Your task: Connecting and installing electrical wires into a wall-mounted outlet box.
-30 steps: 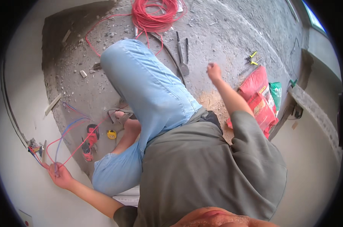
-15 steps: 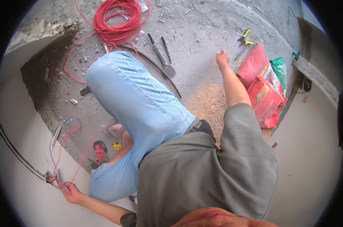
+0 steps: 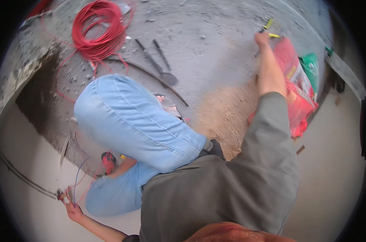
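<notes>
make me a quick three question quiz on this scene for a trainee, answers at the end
1. True or false: in the picture, the coil of red cable lies left of the green bag.
2. What is the right hand at? A) the red drill; B) the yellow-handled tool; C) the long-handled scraper.
3. Fill in: the left hand holds thin, coloured ____.

Key: 1 true; 2 B; 3 wires.

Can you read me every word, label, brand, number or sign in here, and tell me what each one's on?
No text can be read.
Red bags: yellow and pale patches, perhaps print, too blurred to read.
Green bag: pale marks, too blurred to read.
Drill: no lettering can be made out.
Yellow-handled tool: none can be made out.
</notes>
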### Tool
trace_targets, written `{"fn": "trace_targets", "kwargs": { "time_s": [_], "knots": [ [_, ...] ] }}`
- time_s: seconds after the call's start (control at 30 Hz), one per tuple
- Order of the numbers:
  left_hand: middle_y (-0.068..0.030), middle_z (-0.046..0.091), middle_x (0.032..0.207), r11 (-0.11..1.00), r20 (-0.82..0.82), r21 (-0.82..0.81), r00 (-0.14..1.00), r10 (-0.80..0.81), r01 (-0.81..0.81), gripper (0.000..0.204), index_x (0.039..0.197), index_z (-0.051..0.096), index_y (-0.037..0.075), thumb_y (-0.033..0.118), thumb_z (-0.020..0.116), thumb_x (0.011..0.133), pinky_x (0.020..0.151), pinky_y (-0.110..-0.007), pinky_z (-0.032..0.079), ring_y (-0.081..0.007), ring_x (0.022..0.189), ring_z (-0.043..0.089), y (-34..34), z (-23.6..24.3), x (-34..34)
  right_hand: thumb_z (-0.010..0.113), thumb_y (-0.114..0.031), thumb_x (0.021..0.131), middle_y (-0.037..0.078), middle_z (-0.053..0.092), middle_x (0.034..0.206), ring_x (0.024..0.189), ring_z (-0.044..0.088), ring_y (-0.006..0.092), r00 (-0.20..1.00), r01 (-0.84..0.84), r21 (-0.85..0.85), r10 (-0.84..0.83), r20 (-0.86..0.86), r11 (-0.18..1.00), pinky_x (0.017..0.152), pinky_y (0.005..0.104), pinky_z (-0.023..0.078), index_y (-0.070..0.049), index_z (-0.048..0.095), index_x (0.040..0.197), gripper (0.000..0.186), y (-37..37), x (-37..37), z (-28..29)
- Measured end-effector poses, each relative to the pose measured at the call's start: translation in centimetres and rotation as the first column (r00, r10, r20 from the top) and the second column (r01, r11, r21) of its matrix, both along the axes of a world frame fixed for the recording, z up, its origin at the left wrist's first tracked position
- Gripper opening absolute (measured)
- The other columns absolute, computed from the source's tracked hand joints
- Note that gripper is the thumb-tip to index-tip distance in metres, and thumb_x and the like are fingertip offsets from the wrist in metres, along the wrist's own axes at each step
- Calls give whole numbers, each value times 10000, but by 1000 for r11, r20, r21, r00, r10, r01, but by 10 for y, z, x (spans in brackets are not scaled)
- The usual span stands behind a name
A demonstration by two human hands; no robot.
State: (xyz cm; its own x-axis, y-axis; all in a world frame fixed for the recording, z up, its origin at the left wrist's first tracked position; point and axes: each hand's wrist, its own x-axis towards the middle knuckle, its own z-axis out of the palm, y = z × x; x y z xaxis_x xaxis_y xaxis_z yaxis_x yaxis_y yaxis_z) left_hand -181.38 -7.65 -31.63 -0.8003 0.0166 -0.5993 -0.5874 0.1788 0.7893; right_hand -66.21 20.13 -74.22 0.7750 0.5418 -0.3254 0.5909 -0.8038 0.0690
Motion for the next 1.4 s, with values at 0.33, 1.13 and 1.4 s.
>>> {"fn": "trace_targets", "kwargs": {
  "time_s": [0.33, 1.13, 1.4],
  "knots": [
    [47, 202, 545, 999, -67, 14, 997, 30, -29, 316, 1281, 447, -61, -14, 379, 975, 445, -243, 243, -83, 447, 221, 35, 27, 21, 633, -206, 635, 213, 627, 1057, 989, 602, 309, 937, 11, 51, 7, -348, 999, 821, 371, 483, 115, 444, 1339, 796, 12, 33, -38],
    [19, 240, 568, 974, 163, 211, 979, -123, 88, 165, 942, 506, -16, 101, 423, 1025, 430, -253, 212, -103, 457, 220, 11, -27, 22, 601, -1, 724, 198, 461, 1381, 1224, 485, 374, 662, -749, 65, 749, 34, 659, 1023, 450, 400, -81, 366, 1445, 762, -69, -212, 56],
    [-3, 363, 598, 278, -159, -841, 279, -947, 463, 290, 1204, 526, -6, 38, 496, 919, 554, -290, 429, -131, 509, 382, -86, -45, -21, 556, -74, 826, 165, 640, 1082, 1012, 595, 358, 613, -771, 226, 790, 8, 596, 870, 488, 453, -82, 523, 1326, 501, -67, -249, -1]
  ]
}}
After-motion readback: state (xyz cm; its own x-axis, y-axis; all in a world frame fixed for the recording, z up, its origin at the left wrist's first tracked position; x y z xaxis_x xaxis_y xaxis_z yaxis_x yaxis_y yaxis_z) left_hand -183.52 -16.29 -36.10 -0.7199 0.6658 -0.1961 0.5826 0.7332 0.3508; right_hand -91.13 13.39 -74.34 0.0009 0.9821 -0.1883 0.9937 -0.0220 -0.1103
